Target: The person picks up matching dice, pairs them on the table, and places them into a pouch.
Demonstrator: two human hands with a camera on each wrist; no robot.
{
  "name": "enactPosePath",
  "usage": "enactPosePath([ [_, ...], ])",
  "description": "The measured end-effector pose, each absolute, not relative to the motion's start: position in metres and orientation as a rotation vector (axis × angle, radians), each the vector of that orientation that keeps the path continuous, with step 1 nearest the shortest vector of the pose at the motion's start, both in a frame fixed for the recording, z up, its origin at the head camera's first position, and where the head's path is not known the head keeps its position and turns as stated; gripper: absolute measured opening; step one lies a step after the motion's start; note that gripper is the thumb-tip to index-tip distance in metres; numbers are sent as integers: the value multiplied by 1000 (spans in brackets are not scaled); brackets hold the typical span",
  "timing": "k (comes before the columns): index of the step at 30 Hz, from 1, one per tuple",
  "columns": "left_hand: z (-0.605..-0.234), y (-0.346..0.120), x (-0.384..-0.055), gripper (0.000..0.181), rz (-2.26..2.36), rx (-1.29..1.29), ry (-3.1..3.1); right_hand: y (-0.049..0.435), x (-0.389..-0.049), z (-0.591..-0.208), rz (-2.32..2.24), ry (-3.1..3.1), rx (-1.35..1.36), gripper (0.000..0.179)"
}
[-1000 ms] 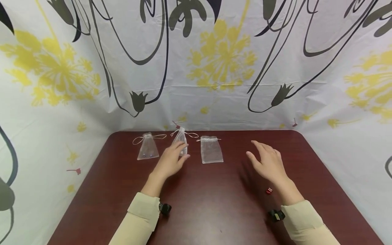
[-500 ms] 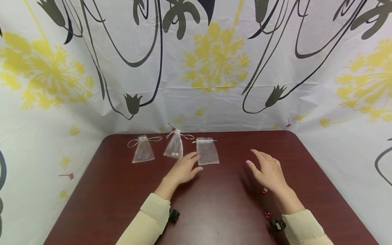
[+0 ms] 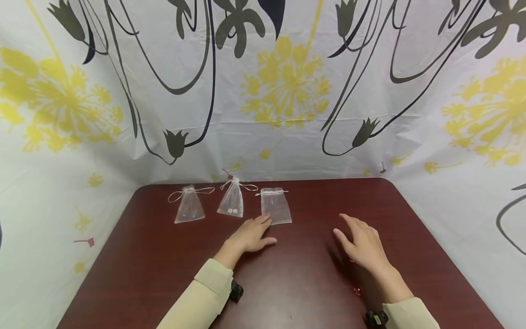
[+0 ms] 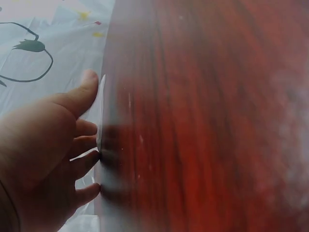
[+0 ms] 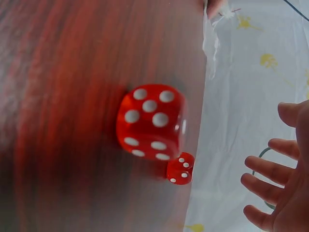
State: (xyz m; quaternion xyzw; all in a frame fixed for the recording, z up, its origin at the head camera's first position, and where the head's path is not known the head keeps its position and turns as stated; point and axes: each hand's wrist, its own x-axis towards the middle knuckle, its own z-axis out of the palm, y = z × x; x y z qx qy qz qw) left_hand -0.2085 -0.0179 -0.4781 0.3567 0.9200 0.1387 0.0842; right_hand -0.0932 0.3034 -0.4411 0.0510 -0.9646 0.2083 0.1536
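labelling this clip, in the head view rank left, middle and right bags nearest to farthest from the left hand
1. Right bag, at the fingertips of the left hand.
2. Middle bag, ahead, slightly left.
3. Left bag, farthest left.

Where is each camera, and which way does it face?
Head: on the head, facing forward and down at three drawstring pouches; left hand, right hand, sleeves show.
Left wrist: on that wrist, facing the wooden tabletop; left hand shows.
Right wrist: on that wrist, facing two red dice; right hand and left fingertips show.
Head and right wrist share the dice.
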Motion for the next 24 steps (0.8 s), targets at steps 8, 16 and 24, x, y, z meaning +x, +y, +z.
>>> enactPosePath([
  [8, -480, -19, -209, 73, 374, 1054, 2730, 306, -88, -448, 591, -2763, 149, 51],
  [16, -482, -21, -211, 74, 369, 1069, 2734, 311, -83, -456, 593, -2732, 171, 47],
  [24, -484, -23, -212, 72, 397, 1074, 2739, 320, -80, -466, 739, -2720, 200, 41],
])
